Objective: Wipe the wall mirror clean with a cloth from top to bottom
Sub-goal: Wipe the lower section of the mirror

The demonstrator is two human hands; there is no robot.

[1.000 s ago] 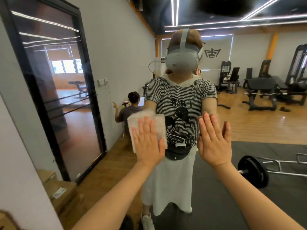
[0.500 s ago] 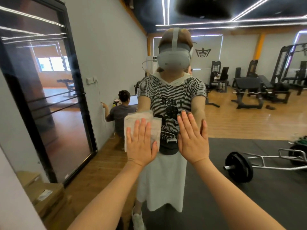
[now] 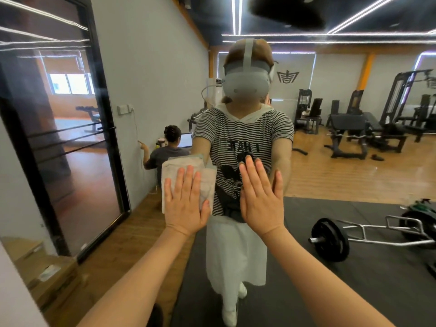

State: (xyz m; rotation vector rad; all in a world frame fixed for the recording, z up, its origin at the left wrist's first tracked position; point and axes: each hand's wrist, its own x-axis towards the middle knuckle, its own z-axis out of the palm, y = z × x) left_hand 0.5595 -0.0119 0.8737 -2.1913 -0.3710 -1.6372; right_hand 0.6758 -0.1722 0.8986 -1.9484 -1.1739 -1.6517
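The wall mirror (image 3: 342, 180) fills almost the whole view and reflects me and the gym. My left hand (image 3: 184, 206) lies flat with straight fingers on a folded white cloth (image 3: 179, 164) and presses it against the glass at about chest height. To its right, my right hand (image 3: 259, 199) rests open and flat on the bare glass, fingers together and pointing up. The cloth shows above and to both sides of my left hand's fingers.
The reflection shows a black-framed glass door (image 3: 70, 138) at left, a seated person (image 3: 169, 149) by the wall, a barbell (image 3: 330, 239) on a black floor mat, weight machines (image 3: 368, 128) at back right and cardboard boxes (image 3: 47, 274) at lower left.
Both hands and the cloth have shifted left across the glass, and my right hand has come closer to my left. The cloth stays under my flat left hand.
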